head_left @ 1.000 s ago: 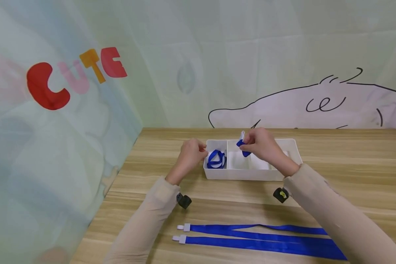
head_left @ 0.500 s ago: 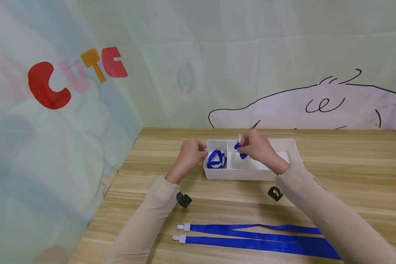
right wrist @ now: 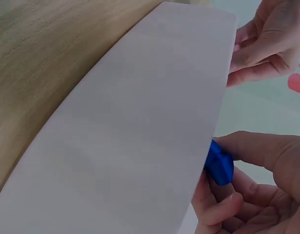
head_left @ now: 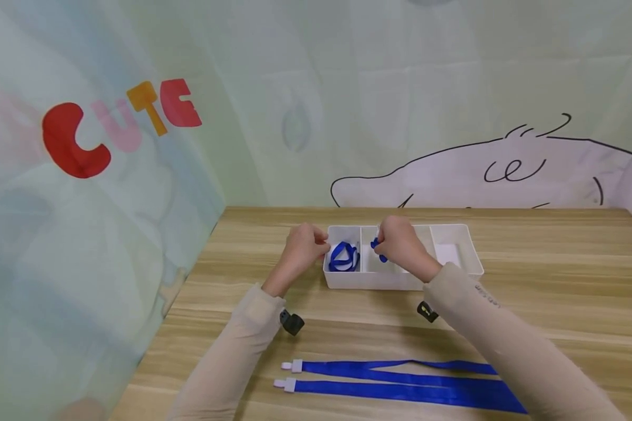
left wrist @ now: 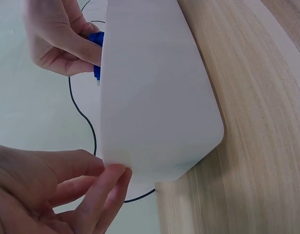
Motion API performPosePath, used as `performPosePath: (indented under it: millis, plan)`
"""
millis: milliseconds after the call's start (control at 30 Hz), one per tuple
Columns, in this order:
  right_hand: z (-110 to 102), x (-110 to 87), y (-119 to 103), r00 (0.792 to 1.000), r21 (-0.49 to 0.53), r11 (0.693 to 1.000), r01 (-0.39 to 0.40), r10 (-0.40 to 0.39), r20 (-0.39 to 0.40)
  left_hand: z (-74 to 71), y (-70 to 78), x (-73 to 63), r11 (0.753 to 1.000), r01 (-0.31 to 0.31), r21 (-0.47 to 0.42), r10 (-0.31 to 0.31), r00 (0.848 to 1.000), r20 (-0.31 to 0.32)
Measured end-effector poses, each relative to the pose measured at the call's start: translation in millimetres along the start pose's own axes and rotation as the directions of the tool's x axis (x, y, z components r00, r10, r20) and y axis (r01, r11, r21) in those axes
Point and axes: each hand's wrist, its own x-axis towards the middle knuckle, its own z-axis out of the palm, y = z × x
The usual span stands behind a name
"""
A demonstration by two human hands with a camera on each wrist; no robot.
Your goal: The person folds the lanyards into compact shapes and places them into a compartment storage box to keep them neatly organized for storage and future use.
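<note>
Lowering a blue bundle (right wrist: 220, 165) into the box (head_left: 350, 281) looks like the step in hand: the right hand (head_left: 402, 242) pinches it between thumb and fingers, partly behind the near wall, over the compartment next to the 9 o'clock one. The left hand (head_left: 302, 248), at the box's 9 o'clock end, has thumb and fingers closed on the rim, seemingly to steady it. The next move would call for settling the bundle low enough that it does not spring loose, then easing the right fingers apart

Further out, a coiled blue lanyard (head_left: 343, 257) sits in the 9 o'clock compartment. Toward 6 o'clock, well apart from the box, flat blue lanyards (head_left: 400, 390) lie on the table (head_left: 242, 257), their white clips (head_left: 289, 384) toward 9 o'clock

Against a second ago, the right hand and bundle are lower and farther toward 9 o'clock, and the bundle's white clip, plain then, barely shows; the left hand and coiled lanyard keep their places
</note>
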Motion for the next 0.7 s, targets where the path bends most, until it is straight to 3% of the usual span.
performPosePath:
  millis: [300,500,700]
  plan:
    - [13,1.6,-8,1.000,-0.132,0.991,-0.016,0.016,0.004,-1.2,1.1,-1.8,1.000,-0.009,-0.015,0.009,1.000,-0.003]
    - [17,6.0,-9,0.999,-0.155,0.987,-0.043,0.046,0.016,-0.8,2.1,-2.0,1.000,-0.010,-0.002,0.010,1.000,-0.009]
    - [22,7.8,-9,1.000,-0.211,0.977,-0.022,0.025,0.013,-0.2,0.7,-0.4,1.000,-0.013,0.013,0.013,1.000,-0.010]
